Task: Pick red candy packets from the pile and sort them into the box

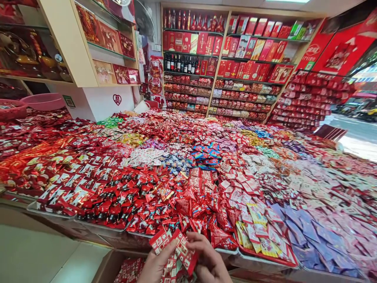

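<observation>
At the bottom middle of the view my left hand (156, 265) and my right hand (207, 259) are both closed on a bunch of small red-and-white wrapped sweets (176, 249). I hold them just in front of the near edge of a big display of wrapped sweets (188, 173). Directly under my hands is an open cardboard box (103, 267) holding more of the same red packets (129, 271). The nearest tray section ahead holds red foil sweets (203, 212).
Trays of sweets in red, purple, yellow, blue and green cover the wide display. Shelves of red gift boxes and bottles (224, 63) line the back wall. A pink basin (44, 101) stands at the left. At the right the shop opens onto a street (357, 133).
</observation>
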Demonstrator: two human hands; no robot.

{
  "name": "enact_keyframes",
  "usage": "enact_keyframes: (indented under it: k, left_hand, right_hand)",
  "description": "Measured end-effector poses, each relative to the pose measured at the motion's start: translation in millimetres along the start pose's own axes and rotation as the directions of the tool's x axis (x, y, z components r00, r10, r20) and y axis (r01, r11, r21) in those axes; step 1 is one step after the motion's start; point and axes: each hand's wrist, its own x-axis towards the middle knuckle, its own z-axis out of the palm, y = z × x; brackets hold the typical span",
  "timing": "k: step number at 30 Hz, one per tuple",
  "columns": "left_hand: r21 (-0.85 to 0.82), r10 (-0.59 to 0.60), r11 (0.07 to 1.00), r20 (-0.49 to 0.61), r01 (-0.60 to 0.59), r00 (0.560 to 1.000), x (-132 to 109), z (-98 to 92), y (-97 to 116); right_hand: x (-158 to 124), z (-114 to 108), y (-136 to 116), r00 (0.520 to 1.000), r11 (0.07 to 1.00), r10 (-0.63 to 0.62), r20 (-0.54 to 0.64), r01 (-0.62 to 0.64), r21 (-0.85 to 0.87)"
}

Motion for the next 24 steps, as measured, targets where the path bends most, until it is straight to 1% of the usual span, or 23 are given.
enact_keyframes:
  k: [2,3,5,7,11,14,15,17,19,21,23,24]
  left_hand:
    - [0.011,0.040,0.999,-0.027,-0.040,0.999,-3,11.1,4]
    - [0.018,0.063,0.998,-0.032,-0.062,0.998,-4,16.1,5]
    - [0.023,0.096,0.995,-0.036,-0.095,0.995,-7,24.0,8]
    - [0.023,0.098,0.995,-0.031,-0.097,0.995,-9,28.4,8]
    - [0.027,0.120,0.992,-0.001,-0.120,0.993,-8,26.8,7]
    - [0.048,0.144,0.989,-0.014,-0.143,0.989,-3,21.4,5]
    - [0.068,0.153,0.986,-0.017,-0.152,0.988,-2,19.5,4]
    - [0.169,0.171,0.971,-0.012,-0.167,0.985,1,16.0,2]
    - [0.309,0.217,0.927,0.018,-0.212,0.976,4,12.4,-3]
    - [0.391,0.232,0.891,0.049,-0.233,0.971,7,7.7,-8]
    - [0.407,0.223,0.887,0.039,-0.219,0.974,9,0.2,-12]
    - [0.425,0.214,0.884,-0.002,-0.192,0.977,9,-4.8,-14]
  right_hand:
    - [4,-1,-5,0.993,0.983,0.107,-0.055,-0.097,0.158]
    - [7,-1,-8,0.984,0.972,0.157,-0.080,-0.140,0.190]
    - [14,-1,-15,0.964,0.964,0.232,-0.131,-0.209,0.163]
    - [21,-1,-22,0.948,0.961,0.269,-0.170,-0.253,0.108]
    - [28,-1,-29,0.942,0.951,0.301,-0.148,-0.286,0.114]
    - [32,-4,-29,0.943,0.952,0.304,-0.136,-0.294,0.091]
    - [33,-5,-29,0.946,0.953,0.301,-0.123,-0.294,0.072]
    - [33,-7,-27,0.955,0.957,0.290,-0.063,-0.289,0.028]
    - [31,-9,-26,0.955,0.956,0.293,0.047,-0.292,-0.033]
    - [29,-12,-27,0.938,0.948,0.312,0.150,-0.296,-0.117]
    - [30,-17,-34,0.927,0.935,0.326,0.183,-0.289,-0.206]
    - [35,-23,-39,0.932,0.929,0.322,0.167,-0.277,-0.245]
